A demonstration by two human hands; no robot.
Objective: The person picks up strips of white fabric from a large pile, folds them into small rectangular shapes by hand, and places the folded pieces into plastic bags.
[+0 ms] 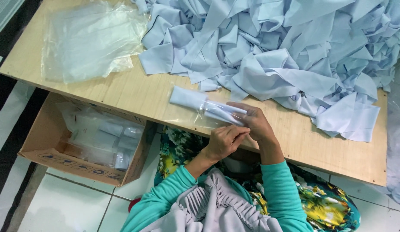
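One folded cloth strip in both hands, lengthwise left-right.

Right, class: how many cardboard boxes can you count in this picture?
1. The open brown cardboard box sits on the tiled floor left of the wooden table, holding clear plastic bags of folded pale blue cloth. Others may be hidden under the table.
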